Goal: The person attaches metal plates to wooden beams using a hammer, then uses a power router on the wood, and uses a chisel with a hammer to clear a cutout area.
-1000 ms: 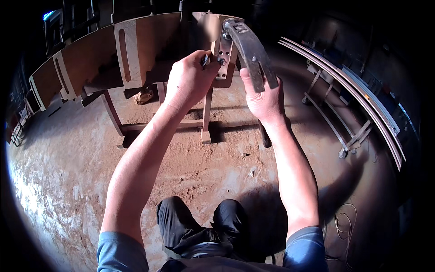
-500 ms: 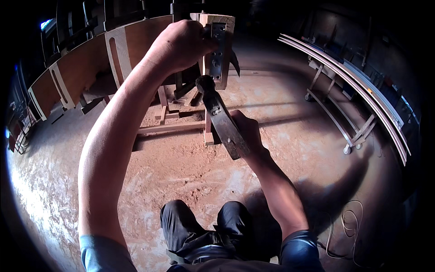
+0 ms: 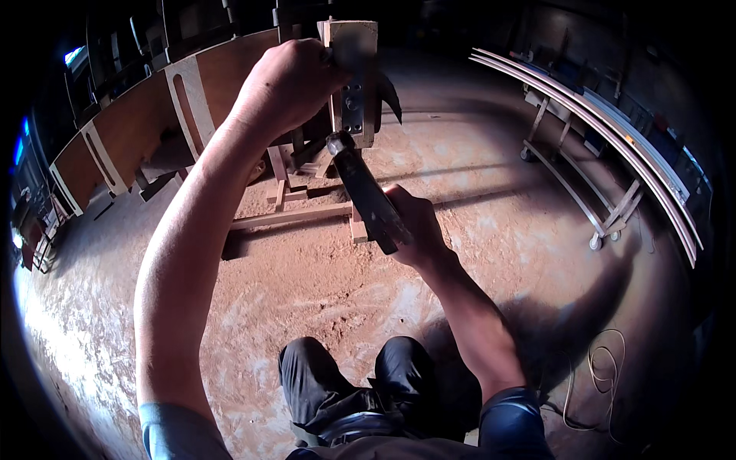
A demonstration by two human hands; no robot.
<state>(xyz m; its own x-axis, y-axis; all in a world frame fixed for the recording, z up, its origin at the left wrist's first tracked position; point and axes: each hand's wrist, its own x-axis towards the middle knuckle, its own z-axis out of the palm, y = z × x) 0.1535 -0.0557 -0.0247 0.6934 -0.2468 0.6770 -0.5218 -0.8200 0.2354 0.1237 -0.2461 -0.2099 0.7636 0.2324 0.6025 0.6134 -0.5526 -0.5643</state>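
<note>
My left hand (image 3: 295, 80) is closed at the left side of an upright pale wooden block (image 3: 366, 29). Its fingertips are bent in against the block and the metal plate; what they pinch, if anything, is hidden. The plate (image 3: 353, 111) is grey, has several holes and lies on the block's near face. In my closed right hand (image 3: 418, 222) is a dark hammer (image 3: 360, 180). Its round striking end is just below the plate, near the block's lower end, and its other end slants down toward my wrist.
Long curved wooden panels (image 3: 138, 126) with slotted pale strips run off to the left, with dark clamps behind them. A low timber frame (image 3: 291, 217) stands on the dusty floor. At right, long boards lie on a wheeled rack (image 3: 571, 184). A cable (image 3: 594, 376) loops on the floor.
The hammer has tilted in my right hand, and its head now shows from a different side. My left hand stays at the block. The view has shifted slightly.
</note>
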